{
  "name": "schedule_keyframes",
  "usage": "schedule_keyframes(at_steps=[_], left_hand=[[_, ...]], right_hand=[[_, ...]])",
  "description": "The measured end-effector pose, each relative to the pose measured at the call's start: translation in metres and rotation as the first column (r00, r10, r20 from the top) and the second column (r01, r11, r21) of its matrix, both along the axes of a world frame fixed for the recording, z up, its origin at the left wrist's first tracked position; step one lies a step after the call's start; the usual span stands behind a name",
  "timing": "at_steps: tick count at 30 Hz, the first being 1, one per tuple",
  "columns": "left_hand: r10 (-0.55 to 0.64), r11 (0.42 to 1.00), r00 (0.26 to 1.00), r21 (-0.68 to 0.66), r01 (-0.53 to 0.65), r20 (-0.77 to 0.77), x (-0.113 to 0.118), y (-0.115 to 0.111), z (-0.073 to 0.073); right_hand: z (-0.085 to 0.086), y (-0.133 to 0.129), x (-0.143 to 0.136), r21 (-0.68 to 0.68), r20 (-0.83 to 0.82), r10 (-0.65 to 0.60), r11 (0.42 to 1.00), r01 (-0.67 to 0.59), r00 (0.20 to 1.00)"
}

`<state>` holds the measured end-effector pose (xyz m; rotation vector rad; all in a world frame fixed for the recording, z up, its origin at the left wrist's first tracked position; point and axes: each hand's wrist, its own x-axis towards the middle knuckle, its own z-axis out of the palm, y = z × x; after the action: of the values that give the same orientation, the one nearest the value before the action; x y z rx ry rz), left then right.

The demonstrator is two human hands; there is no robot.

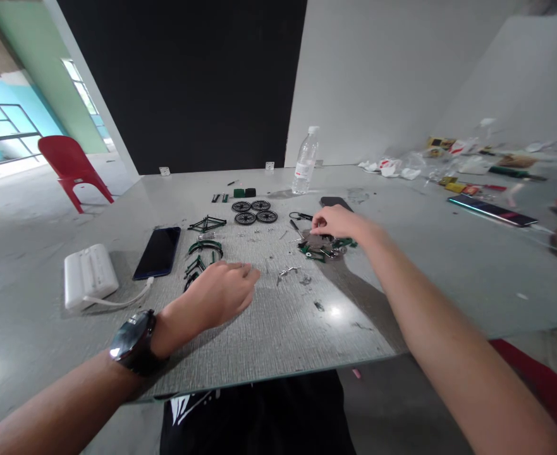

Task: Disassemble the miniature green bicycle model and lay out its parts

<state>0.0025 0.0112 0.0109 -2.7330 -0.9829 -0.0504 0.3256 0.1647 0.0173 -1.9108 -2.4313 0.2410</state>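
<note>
The right hand [335,220] is being held at a pile of small green and metal parts [317,254]. Its fingers are being bent close together, but whether anything is being pinched cannot be told. The left hand [228,287] is being rested on the table [278,341] with loosely curled fingers, and whether anything is being gripped there cannot be told. Some green and black angled parts [193,268] are being partly covered by it. Between the hands, small silver parts [287,272] are being lit by the lamps. Farther back, four black spoked wheels [245,218] are being set out in two rows, beside a dark bike frame [207,224]. At the left, a blue phone [159,253] is being joined by a cable [121,303] to a white power bank [89,275]. A clear bottle [305,165] is being stood near the wall.
</note>
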Motion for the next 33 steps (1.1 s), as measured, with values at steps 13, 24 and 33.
schedule_keyframes(at_steps=[13, 24, 33], left_hand=[[0.005, 1.000, 1.000, -0.001, -0.005, -0.004, -0.002, 0.001, -0.003], [-0.004, 1.000, 1.000, 0.007, 0.004, -0.010, -0.002, 0.002, -0.003], [0.012, 1.000, 1.000, -0.009, -0.012, -0.007, -0.002, 0.002, -0.004]], right_hand=[[0.007, -0.017, -0.034, 0.168, -0.187, 0.133, 0.981, -0.101, 0.973], [-0.011, -0.027, -0.084, 0.169, -0.282, 0.389, 0.920, -0.354, 0.877], [-0.020, -0.020, -0.087, 0.253, -0.221, 0.419, 0.897, -0.363, 0.881]])
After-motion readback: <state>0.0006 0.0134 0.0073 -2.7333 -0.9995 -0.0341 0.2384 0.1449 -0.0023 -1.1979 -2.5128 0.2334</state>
